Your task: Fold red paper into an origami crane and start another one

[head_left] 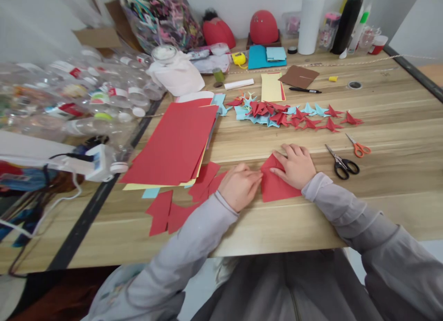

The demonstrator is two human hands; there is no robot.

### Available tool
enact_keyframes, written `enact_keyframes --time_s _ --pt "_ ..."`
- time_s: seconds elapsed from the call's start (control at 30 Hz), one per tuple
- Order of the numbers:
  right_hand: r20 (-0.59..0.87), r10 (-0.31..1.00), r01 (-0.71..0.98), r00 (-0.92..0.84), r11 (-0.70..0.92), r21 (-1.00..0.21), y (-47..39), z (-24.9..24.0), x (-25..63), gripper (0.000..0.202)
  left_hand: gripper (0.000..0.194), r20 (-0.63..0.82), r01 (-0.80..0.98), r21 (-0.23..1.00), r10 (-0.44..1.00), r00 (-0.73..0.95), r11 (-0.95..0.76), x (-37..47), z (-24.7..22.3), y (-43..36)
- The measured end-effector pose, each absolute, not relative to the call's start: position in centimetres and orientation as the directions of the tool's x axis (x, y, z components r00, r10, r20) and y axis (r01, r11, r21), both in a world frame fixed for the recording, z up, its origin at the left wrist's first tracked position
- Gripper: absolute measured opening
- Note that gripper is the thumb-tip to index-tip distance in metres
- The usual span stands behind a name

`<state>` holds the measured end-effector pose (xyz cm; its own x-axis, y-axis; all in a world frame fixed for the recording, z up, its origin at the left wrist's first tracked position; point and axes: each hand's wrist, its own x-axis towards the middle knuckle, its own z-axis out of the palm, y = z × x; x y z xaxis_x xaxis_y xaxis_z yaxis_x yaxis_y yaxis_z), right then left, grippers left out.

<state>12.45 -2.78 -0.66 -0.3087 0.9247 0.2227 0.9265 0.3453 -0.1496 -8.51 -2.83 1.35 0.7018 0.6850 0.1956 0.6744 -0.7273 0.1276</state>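
Note:
A folded piece of red paper lies on the table in front of me. With curled fingers, my left hand pinches at its left edge; the fingertips are partly hidden. My right hand is spread flat across the paper's upper right part, pressing it to the table. Red paper scraps are left of my left hand. Beyond them sits a stack of red and yellow sheets. Black-handled scissors and orange-handled scissors rest right of my right hand.
Folded red and blue paper cranes run across the table behind my hands. A black pen, brown paper and yellow slips lie farther back. Bottles stand at the rear. Plastic bottles crowd the left side.

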Motion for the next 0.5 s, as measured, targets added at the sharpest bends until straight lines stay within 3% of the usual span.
enact_keyframes --time_s 0.13,0.5 --pt "0.216 0.921 0.923 -0.325 0.358 -0.14 -2.8 -0.8 12.6 0.06 0.031 0.283 0.659 0.156 0.672 0.684 -0.736 -6.7 1.4 -0.2" --pt "0.182 0.919 0.921 -0.349 0.372 -0.115 -3.3 -0.9 13.1 0.075 0.029 0.332 0.611 0.106 0.607 0.722 -0.785 -4.5 -1.9 1.1"
